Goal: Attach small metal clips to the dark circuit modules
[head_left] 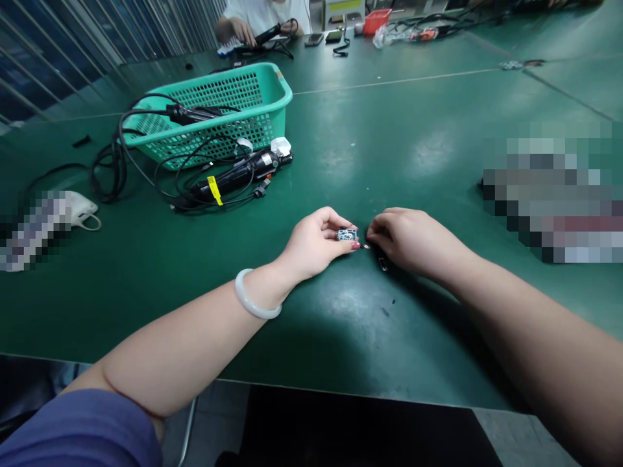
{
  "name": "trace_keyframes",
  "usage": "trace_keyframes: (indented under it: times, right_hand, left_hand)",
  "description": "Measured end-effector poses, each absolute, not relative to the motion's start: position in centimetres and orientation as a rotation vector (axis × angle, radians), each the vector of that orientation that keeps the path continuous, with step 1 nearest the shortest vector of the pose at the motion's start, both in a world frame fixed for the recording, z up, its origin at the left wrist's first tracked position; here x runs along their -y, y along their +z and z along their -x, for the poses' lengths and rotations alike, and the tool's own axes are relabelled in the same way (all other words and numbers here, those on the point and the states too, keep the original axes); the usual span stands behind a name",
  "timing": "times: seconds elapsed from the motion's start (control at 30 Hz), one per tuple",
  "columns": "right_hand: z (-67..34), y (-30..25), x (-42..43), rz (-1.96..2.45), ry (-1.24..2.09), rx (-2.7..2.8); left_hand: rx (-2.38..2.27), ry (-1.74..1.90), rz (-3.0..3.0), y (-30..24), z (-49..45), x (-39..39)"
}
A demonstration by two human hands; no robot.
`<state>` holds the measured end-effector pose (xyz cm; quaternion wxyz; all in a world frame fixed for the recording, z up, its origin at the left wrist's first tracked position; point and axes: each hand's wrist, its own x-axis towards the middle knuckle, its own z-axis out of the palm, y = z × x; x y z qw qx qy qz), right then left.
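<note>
Between the thumb and fingers of my left hand [314, 243] is a small circuit board [347, 235], its component side facing up. A tiny pale piece [366, 246] shows just off the left thumb tip. My right hand [403, 237] is close by on the right, its thumb and fingertips pinched together low over the table; whatever they hold, if anything, is too small to make out. Beneath the right hand lies a small dark part with a light rectangular outline [383, 264]. Small dark bits [385, 312] lie nearer the table's front.
A green basket [253, 123] holding black cabled tools stands at the back left. In front of it lies a black handheld tool [228, 181] with tangled cables. A blurred item [555, 201] is at the right. Across the table [335, 363] sits another person [267, 16].
</note>
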<state>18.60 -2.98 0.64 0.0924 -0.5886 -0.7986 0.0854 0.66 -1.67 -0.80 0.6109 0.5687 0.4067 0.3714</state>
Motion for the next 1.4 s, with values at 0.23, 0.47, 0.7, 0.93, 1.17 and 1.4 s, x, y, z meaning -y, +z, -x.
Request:
trace_keyframes:
  times: [0.23, 0.47, 0.7, 0.93, 1.17, 1.4]
  right_hand:
    - [-19.0, 1.1, 3.1, 1.603, 0.381, 2.435]
    - [-18.8, 0.8, 3.1, 1.584, 0.337, 2.447]
    - [-17.9, 2.6, 4.4, 1.605, 0.393, 2.07]
    - [-17.0, 2.2, 4.8, 1.584, 0.396, 1.939]
    - [-16.6, 1.5, 4.8, 1.486, 0.356, 1.899]
    - [-16.2, 1.5, 5.1, 1.502, 0.347, 1.836]
  left_hand:
    - [-0.933, 0.844, -1.332, -0.7, -0.6, 1.7]
    - [-0.924, 0.841, -1.344, -0.8, -0.6, 1.7]
    - [-0.927, 0.838, -1.322, -0.8, -0.6, 1.7]
    - [-0.995, 0.885, -1.388, -0.7, -0.8, 2.1]
    - [-1.076, 0.942, -1.507, -0.5, -0.8, 2.3]
    - [-1.077, 0.98, -1.586, -0.1, -1.0, 2.7]
